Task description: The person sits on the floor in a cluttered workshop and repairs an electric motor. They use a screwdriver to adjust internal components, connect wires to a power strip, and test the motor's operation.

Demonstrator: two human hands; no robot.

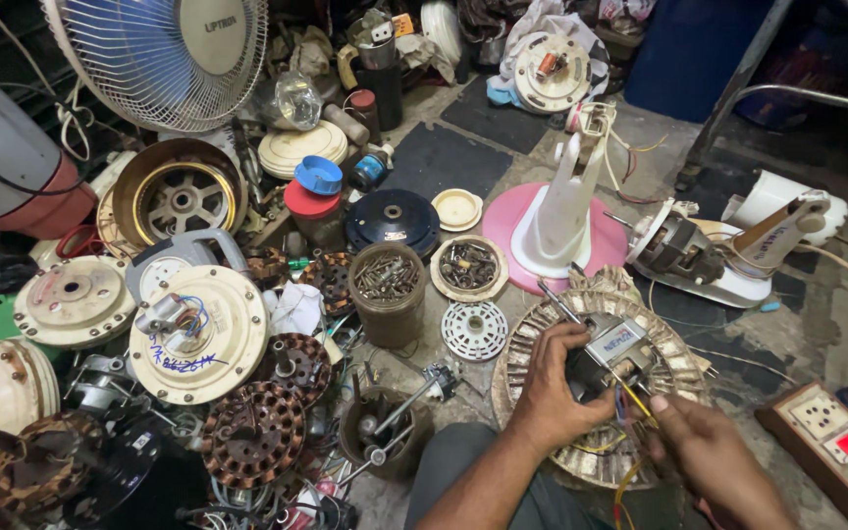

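Crowded floor on the left, open floor on the right

Both hands, the left hand (552, 388) and the right hand (704, 447), sit over the round winding (542, 334), hemmed in ahead by the pink fan stand (554, 231) and the bare motor (684, 253). To their left, the jar of screws (388, 290), the white vent disc (474, 331) and the heap of rotors (252, 432) leave only thin gaps of floor (424, 344). On the right, bare floor lies between the winding and the socket board (841, 447), crossed by what seem to be loose wires (738, 361). The grey mat (434, 162) beyond is mostly bare.
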